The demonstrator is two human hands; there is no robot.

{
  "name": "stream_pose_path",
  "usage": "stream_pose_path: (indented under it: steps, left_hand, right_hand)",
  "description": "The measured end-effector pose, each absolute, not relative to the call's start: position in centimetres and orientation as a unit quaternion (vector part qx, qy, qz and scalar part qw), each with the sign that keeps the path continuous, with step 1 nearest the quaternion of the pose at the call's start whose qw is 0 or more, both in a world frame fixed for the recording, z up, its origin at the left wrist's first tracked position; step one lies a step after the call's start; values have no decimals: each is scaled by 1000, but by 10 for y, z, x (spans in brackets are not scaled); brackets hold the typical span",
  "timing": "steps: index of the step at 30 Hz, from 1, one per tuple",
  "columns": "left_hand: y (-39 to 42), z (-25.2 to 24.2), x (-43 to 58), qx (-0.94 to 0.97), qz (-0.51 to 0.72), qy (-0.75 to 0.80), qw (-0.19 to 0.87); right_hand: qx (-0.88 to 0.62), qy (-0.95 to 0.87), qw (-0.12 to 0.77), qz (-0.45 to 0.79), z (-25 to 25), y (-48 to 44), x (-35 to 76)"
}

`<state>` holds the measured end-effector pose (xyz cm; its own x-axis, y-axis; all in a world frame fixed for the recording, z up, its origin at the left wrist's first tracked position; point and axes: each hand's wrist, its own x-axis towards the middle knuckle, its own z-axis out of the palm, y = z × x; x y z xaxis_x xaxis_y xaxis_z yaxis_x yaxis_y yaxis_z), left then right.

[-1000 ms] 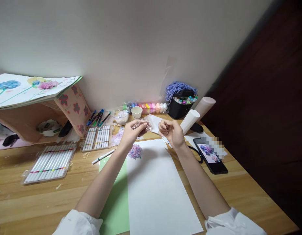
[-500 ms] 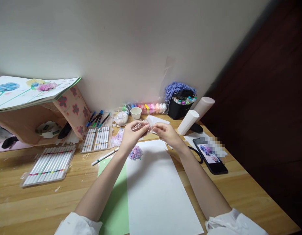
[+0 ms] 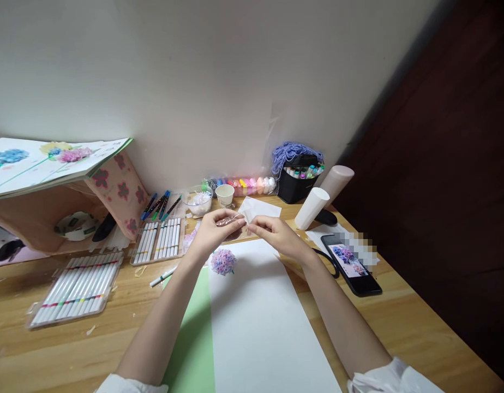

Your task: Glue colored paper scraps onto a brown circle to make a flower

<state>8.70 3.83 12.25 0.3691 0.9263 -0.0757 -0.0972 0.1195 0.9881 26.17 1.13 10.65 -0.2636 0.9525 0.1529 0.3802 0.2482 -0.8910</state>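
Note:
My left hand [image 3: 211, 233] is closed around a crinkled clear plastic wrapper [image 3: 229, 220] above the far edge of a large white sheet of paper [image 3: 268, 316]. With thumb and forefinger, my right hand [image 3: 277, 236] pinches the wrapper's right edge, fingertips close to those of the left. What the wrapper contains, if anything, I cannot make out. On the white paper, just below my left hand, is a round pink, purple and blue flower cluster [image 3: 223, 262]. Green paper [image 3: 190, 333] lies along the sheet's left side, partly under my left forearm.
Marker trays [image 3: 78, 289] and loose pens stand left, by a flower-patterned box [image 3: 121, 188]. Behind my hands are a paper cup [image 3: 225, 195], a bowl of scraps [image 3: 199, 204] and a small white sheet [image 3: 262, 207]. A black marker case [image 3: 295, 188], white cylinders [image 3: 312, 209] and a phone [image 3: 358, 284] are right.
My hands have come slightly down and nearer, the wrapper still between them. More of the flower cluster and the small white sheet now shows. The camera view has tilted a little.

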Motion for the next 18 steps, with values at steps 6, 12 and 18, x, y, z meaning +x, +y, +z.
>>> stream_pose_path:
  steps: [6,12,18]
  left_hand:
    - [37,122,83,592,386,379,597]
    - [31,124,84,620,430,388,530]
    - [31,128,88,571,471,396,543]
  right_hand:
    - [-461,-722,342,387,109,8,264]
    - [-441,-740,330,387,112,6,260]
    - [-420,-746,357,373,109,7,259]
